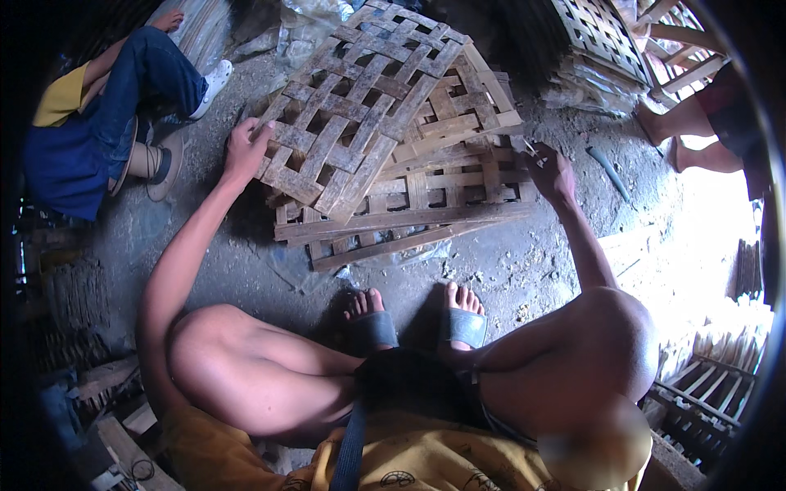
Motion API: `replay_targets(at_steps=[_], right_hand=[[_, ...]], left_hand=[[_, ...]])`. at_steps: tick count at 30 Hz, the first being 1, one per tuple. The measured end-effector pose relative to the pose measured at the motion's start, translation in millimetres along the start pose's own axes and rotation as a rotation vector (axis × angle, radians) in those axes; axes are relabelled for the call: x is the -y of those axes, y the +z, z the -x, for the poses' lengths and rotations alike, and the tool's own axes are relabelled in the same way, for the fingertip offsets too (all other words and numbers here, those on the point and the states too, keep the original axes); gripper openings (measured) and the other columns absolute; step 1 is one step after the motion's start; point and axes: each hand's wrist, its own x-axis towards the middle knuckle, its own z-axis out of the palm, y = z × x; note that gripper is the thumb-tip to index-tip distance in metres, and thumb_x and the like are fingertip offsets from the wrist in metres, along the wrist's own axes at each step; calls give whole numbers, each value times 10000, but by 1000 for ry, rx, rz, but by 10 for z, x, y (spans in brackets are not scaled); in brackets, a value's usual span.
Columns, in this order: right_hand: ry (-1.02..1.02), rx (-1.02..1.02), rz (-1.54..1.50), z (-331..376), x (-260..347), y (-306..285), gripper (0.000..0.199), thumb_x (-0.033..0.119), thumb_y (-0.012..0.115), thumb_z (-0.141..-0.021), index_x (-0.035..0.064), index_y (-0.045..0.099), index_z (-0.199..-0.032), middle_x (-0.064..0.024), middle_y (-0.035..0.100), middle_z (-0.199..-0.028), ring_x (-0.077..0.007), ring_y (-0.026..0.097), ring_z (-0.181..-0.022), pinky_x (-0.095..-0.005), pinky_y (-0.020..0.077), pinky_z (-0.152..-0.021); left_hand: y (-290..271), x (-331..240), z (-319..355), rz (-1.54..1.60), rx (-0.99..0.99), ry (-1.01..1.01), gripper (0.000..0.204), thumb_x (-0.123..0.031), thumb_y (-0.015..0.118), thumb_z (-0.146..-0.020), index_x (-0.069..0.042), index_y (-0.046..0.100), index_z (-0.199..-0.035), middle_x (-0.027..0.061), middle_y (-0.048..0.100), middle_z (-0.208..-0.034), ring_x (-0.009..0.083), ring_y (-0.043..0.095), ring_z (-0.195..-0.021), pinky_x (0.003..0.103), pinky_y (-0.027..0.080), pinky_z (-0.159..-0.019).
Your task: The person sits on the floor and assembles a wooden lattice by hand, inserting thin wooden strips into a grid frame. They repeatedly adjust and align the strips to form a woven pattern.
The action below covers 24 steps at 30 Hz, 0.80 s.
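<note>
The left hand grips the lower left edge of a woven slat panel, fingers curled over its rim, propping the panel tilted so its near edge rests on the stack of flat wooden frames beneath; held this way the lattice face stays up where both hands can reach it. The right hand, at about three o'clock from the stack, pinches something small and pale between thumb and fingertips, perhaps a nail or sliver, too small to tell. It hovers just beside the stack's right edge, not touching the panel.

The person squats with both sandalled feet at six o'clock of the stack, knees spread, which keeps the work between the arms.

No bin or box with contents shows. More woven panels lean at one o'clock, and slatted frames sit at four o'clock. Another person in blue trousers sits at ten o'clock, and bare legs show at two o'clock
</note>
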Motion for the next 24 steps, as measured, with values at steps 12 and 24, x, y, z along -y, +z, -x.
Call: replay_targets(at_steps=[12,24], right_hand=[[185,-156,-126,-27,125,-206,592,633,592,-956,112,595,-1236,-202,728,-1038,-434,691,-1001,-503,514,-849],[-553,10,-262,514,1386,-27,212,126,564,-1029,61,523,-1227,-203,669,-1052,-374,700,-903,-468,574,-740]], left_hand=[[226,-169,55,175,57,-7,299,-290,714,-991,4,665,-1009,71,694,-867,100,611,-832,314,491,-759],[491,-457,576,87,356,-270,583,-415,813,-894,-25,579,-1259,108,706,-1126,197,640,-1115,356,491,-973]])
